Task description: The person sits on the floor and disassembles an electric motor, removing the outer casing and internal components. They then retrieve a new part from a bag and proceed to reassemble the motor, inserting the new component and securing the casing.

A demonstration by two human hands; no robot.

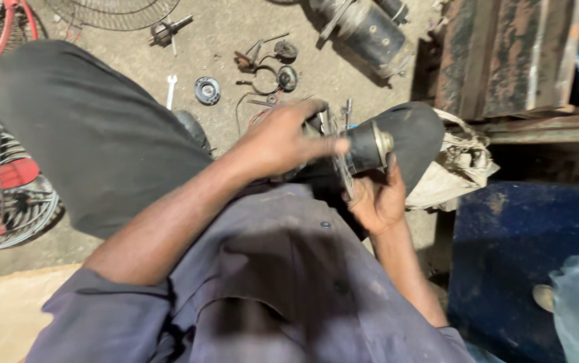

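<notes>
Together both hands, left (pixel 283 141) and right (pixel 378 200), grip a dark cylindrical motor (pixel 365 149).

I see little room around my left hand (pixel 283 141) and right hand (pixel 378 200), hemmed by my knees. Ahead, a wrench (pixel 171 89), pulley (pixel 207 90) and rings clutter the floor (pixel 222 30); bare floor lies beyond them.

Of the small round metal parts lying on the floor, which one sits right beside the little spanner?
The silvery disc with a dark centre, just right of the spanner. The two darker round parts lie farther right, near a wire ring.
</notes>
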